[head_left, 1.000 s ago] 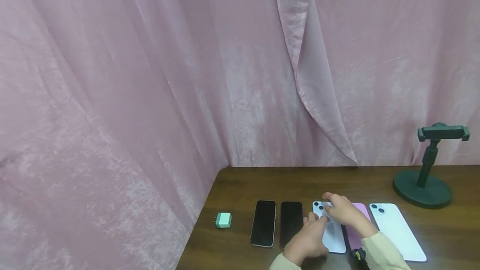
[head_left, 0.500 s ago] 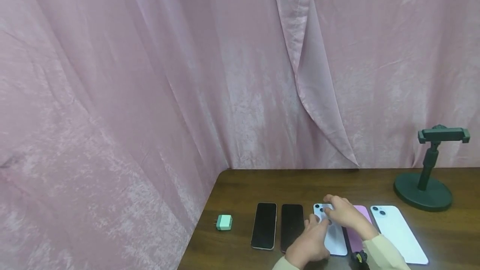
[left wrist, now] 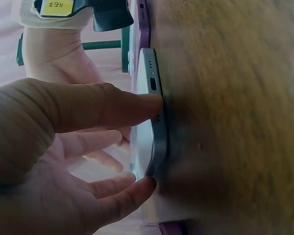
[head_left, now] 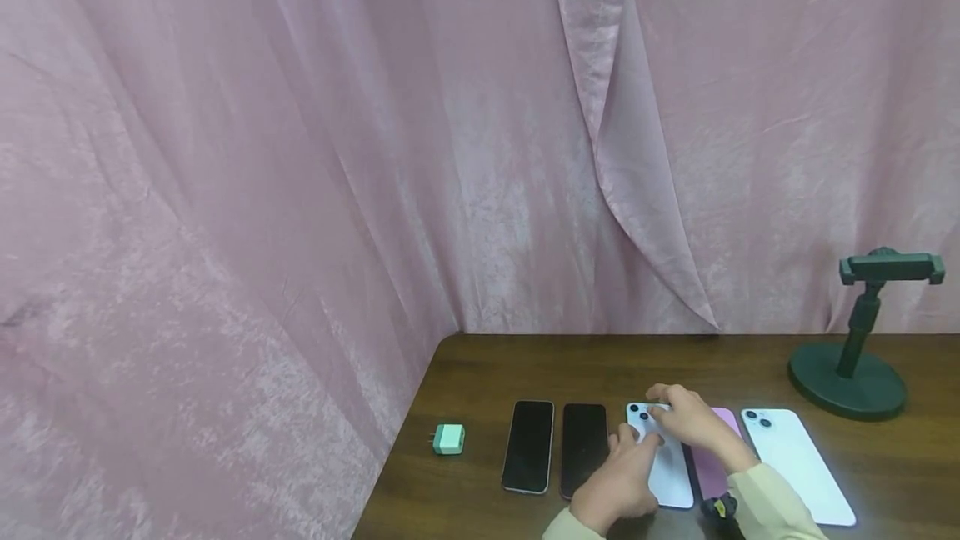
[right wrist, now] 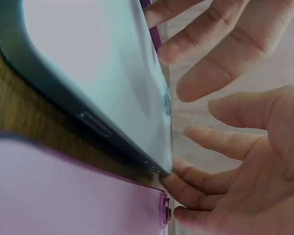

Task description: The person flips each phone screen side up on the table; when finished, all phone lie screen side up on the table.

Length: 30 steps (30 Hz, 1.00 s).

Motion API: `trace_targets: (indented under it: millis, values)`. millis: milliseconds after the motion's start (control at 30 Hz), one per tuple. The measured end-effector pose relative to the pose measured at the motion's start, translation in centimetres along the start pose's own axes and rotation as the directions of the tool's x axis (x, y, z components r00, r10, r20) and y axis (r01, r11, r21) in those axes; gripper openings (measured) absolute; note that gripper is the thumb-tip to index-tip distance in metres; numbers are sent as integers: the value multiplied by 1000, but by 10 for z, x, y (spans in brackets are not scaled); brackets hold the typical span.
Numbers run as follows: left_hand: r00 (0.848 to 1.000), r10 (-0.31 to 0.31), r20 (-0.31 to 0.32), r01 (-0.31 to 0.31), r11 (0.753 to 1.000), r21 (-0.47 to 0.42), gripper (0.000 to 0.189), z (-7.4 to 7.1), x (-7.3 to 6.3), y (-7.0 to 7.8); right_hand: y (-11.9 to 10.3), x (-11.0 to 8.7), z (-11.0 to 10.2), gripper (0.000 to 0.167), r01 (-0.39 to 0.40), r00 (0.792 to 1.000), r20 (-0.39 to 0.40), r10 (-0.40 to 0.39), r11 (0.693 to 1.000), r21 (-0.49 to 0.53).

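Observation:
A pale blue phone [head_left: 672, 473] lies on the table, camera side up. My left hand [head_left: 618, 477] is over its left and near part. In the left wrist view the thumb [left wrist: 137, 106] is at the phone's bottom edge beside the port, and other fingertips reach its left corner; firm contact is hard to tell. My right hand [head_left: 688, 423] arches over the top end from the right. In the right wrist view its fingers [right wrist: 196, 188] are by the phone's top corner, with the thumb [right wrist: 240, 110] apart from it. The fingers of both hands are spread and loosely bent.
A pink-purple phone [head_left: 708, 469] and a white phone [head_left: 798, 469] lie to the right. Two phones with black screens, one silver-edged [head_left: 528, 447] and one darker [head_left: 583, 444], lie left. A mint charger plug [head_left: 449, 439] is farther left; a dark green phone stand [head_left: 847, 377] stands back right.

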<state>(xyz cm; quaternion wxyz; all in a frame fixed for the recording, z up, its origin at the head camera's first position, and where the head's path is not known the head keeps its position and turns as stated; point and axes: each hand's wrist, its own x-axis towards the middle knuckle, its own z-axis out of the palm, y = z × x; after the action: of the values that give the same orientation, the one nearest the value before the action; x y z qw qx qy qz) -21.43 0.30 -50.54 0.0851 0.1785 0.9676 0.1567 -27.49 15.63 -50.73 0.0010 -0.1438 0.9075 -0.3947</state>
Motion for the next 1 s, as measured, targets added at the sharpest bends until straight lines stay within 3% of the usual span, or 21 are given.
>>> trace_targets:
  millis: [200,567,1000]
  values:
    - [999,23,-25,-23,1000,10,86,-2,-2,0,-2,1,-6,27,19,1000,-24,-18,999,45]
    - [1000,16,8,-16,1000,-15,90,-1,0,-1,5,2,-9,33,12,998,-66,-6,996,93]
    - [999,49,-4,-49,998,-33,90,1,2,-9,0,-1,-15,42,-42,999,0,42,988,151]
